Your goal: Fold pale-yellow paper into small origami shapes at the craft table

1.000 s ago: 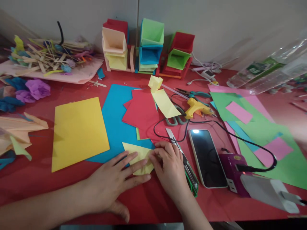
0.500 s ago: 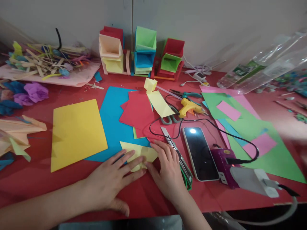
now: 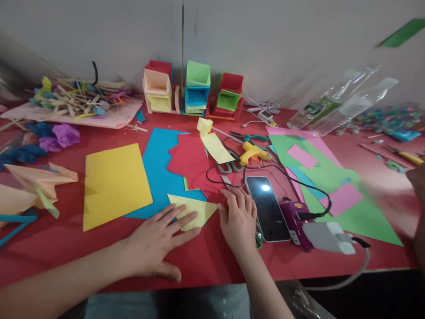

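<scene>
A pale yellow folded paper triangle (image 3: 194,208) lies on the red table (image 3: 206,261) in front of me. My left hand (image 3: 159,241) rests flat on its lower left part, fingers spread and open. My right hand (image 3: 239,217) lies flat just right of the paper, fingers stretched out over a utility knife (image 3: 257,232) whose green end shows beside it. It touches the paper's right tip at most. Neither hand grips anything.
A phone (image 3: 267,208) and a purple power block (image 3: 294,217) with white plug lie right of my right hand. Yellow sheet (image 3: 114,184), blue sheet (image 3: 159,168), red sheet (image 3: 189,157), glue gun (image 3: 252,153), scissors (image 3: 229,167), green sheet (image 3: 332,186), paper boxes (image 3: 195,86), plastic bottle (image 3: 335,104).
My right hand slid right off the yellow paper toward the knife and phone. The left hand stayed on the paper. The camera pulled back and up, showing more wall and the table's near edge.
</scene>
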Demonstrator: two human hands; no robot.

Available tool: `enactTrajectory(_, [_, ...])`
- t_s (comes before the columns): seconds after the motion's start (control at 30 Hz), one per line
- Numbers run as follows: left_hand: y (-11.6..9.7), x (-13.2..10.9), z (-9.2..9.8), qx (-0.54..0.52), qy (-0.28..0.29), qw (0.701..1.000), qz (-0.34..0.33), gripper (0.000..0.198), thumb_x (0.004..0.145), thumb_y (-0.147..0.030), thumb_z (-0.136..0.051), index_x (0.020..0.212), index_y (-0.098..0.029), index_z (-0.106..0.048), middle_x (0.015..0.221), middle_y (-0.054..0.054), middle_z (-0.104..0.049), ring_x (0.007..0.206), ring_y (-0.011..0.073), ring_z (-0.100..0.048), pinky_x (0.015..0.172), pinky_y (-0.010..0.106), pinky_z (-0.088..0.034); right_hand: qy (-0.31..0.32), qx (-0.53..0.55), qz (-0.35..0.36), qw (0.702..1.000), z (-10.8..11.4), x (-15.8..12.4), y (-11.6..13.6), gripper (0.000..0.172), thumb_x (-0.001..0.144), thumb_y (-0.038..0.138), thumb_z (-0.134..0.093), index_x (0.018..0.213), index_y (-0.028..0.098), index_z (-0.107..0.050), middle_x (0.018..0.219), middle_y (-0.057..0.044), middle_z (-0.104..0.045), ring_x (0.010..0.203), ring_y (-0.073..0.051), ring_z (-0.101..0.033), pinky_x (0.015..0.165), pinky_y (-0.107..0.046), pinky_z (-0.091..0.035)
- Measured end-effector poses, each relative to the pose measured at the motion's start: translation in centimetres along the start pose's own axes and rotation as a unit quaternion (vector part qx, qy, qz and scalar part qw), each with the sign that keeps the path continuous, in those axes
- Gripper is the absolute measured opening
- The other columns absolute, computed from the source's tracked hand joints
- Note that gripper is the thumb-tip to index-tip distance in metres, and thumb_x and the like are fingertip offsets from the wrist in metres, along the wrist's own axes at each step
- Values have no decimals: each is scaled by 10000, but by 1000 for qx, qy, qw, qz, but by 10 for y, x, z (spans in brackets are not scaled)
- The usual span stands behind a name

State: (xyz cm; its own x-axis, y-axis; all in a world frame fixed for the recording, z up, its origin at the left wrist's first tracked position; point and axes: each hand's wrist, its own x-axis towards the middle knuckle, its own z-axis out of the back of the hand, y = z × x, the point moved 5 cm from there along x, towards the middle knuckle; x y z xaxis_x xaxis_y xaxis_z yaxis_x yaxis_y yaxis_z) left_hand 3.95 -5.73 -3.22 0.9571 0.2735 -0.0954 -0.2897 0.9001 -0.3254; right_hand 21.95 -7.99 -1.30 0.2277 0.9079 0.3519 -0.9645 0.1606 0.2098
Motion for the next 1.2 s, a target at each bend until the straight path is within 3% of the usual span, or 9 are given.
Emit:
enactTrajectory(0.2, [-11, 2, 2, 5, -17, 999, 39, 826, 684, -755, -353, 1371, -298, -304, 1483, 56, -216, 1343, 340, -137, 1065, 507, -122, -26, 32, -5, 999, 1, -2, 1, 202, 834, 142, -445, 935, 195, -610, 1039, -75, -606, 986, -241, -484, 855, -408, -363])
enactTrajectory(0.37, [-14, 8, 27, -27, -81, 995, 52, 691, 724, -694, -411, 1248, -249, -480, 1428, 92, -328, 1318, 311, -231, 1061, 479, -180, -17, 52, 71, 996, 1, -9, 9, 199, 864, 235, -454, 946, 168, -623, 953, -66, -633, 912, -202, -514, 810, -337, -393])
enactTrajectory(0.47, [8, 6, 46, -39, -195, 960, 196, 523, 835, -490, -422, 1267, -195, -418, 1390, 117, -343, 1271, 287, -296, 1000, 429, -293, -22, 43, 93, 994, 1, -15, 14, 326, 805, 391, -543, 1025, 159, -605, 1014, -90, -615, 958, -240, -505, 816, -373, -391])
enactTrajectory(0.53, [24, 4, 46, -77, -226, 924, 297, 508, 758, -458, -546, 1169, -169, -471, 1251, 143, -445, 1187, 315, -375, 954, 441, -322, -18, 49, 87, 995, 0, -18, 14, 425, 756, 454, -583, 1053, 150, -581, 1057, -107, -593, 992, -263, -495, 829, -397, -385])
enactTrajectory(0.63, [34, 7, 37, -101, -255, 903, 331, 472, 629, -472, -662, 951, -157, -522, 1079, 141, -498, 1110, 344, -418, 905, 458, -345, -10, 83, 77, 993, -1, -18, 15, 388, 713, 463, -618, 953, 161, -579, 1023, -105, -589, 974, -269, -502, 815, -400, -386])
enactTrajectory(0.77, [32, 12, 26, -165, -320, 879, 314, 332, 599, -267, -694, 832, -187, -471, 980, 79, -496, 1057, 292, -467, 889, 421, -367, -5, 148, 68, 987, 0, -17, 17, 277, 661, 386, -666, 804, 172, -563, 861, -68, -597, 854, -242, -537, 743, -362, -407])
enactTrajectory(0.9, [27, 12, 21, -278, -398, 835, 259, 432, 621, -100, -612, 999, -200, -429, 1058, 61, -480, 1001, 211, -525, 832, 347, -424, 0, 263, 48, 964, -1, -13, 16, 386, 569, 251, -724, 916, 166, -578, 862, -55, -617, 835, -224, -556, 768, -356, -418])
enactTrajectory(1.03, [35, 14, 33, -419, -454, 763, 190, 434, 694, -171, -580, 1095, -181, -414, 988, 56, -558, 798, 164, -600, 717, 303, -478, 15, 407, 13, 913, -6, 6, 17, 431, 527, 282, -744, 917, 169, -600, 818, -36, -634, 772, -210, -586, 708, -340, -460])
enactTrajectory(1.2, [63, 35, 68, -575, -490, 647, 103, 426, 702, -311, -636, 1073, -144, -509, 885, 67, -656, 824, 202, -637, 707, 284, -498, -8, 565, -32, 825, -7, 68, 27, 496, 626, 416, -651, 1027, 147, -538, 762, -17, -601, 650, -149, -592, 611, -286, -482])
